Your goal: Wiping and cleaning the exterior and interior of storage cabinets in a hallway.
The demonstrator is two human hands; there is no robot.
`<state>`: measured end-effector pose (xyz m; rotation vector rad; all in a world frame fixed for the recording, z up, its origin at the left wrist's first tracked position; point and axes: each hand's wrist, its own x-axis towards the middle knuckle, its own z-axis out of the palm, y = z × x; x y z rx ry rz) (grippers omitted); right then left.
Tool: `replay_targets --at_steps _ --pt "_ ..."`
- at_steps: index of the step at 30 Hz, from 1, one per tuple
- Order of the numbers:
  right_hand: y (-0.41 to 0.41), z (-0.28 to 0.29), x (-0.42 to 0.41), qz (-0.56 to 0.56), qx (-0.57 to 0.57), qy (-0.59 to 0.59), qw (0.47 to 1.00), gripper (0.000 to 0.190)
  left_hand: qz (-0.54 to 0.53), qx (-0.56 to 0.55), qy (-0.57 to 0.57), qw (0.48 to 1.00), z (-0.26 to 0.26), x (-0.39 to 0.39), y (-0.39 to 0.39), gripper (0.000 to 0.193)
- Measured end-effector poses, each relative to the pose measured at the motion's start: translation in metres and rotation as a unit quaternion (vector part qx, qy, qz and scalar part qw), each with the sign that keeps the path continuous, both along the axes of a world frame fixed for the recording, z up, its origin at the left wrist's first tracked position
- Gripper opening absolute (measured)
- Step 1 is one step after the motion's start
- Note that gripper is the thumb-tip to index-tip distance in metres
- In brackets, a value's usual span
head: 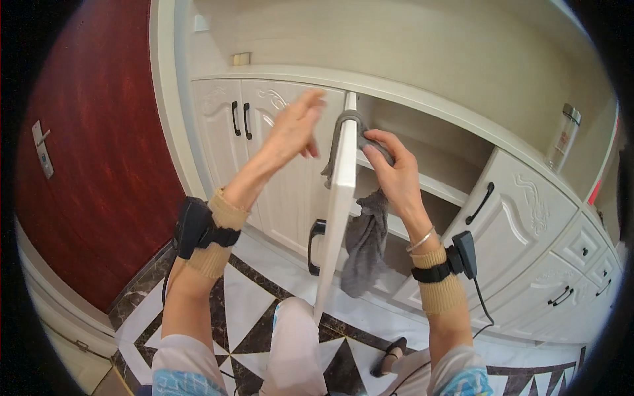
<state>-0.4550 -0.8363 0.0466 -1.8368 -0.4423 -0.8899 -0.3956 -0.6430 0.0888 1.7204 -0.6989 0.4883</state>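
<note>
A white cabinet door [339, 198] stands swung out toward me, seen nearly edge-on. Over its top edge drapes a grey cloth [365, 247], hanging down on both sides, with the longer part on the right. My right hand [396, 168] pinches the cloth between thumb and fingers, just right of the door's edge. Left of the door, my left hand [295, 126] is raised in the air, slightly blurred, holding nothing, its fingers apart. The black handle [315, 247] of this door is on its left face, below the left hand.
Behind the open door are cabinet shelves [421, 178]. A glass bottle [563, 138] stands on the countertop [396, 81] at right. Closed white cabinet doors [515, 208] flank the opening. At left is a dark red door [99, 148]. My knee [292, 341] is close to the cabinet door's lower end.
</note>
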Motion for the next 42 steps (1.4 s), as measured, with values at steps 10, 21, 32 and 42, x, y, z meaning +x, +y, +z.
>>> replay_targets --at_steps 10,21,32,42 --pt "0.0 0.002 0.041 -0.088 -0.06 0.013 0.994 0.02 0.018 0.067 -0.066 0.995 -0.016 0.04 -0.019 0.039" --pt "-0.019 0.008 0.182 -0.266 -0.135 0.076 0.951 0.025 0.251 0.21 -0.135 0.935 0.003 0.16 -0.067 0.034" --pt "-0.007 0.007 0.131 -0.124 -0.041 0.235 0.963 0.032 0.18 0.254 -0.036 0.949 -0.005 0.131 -0.052 0.039" --pt "-0.004 -0.008 0.063 -0.09 -0.08 0.108 0.987 0.024 0.091 0.222 -0.145 0.96 -0.014 0.074 -0.03 0.039"
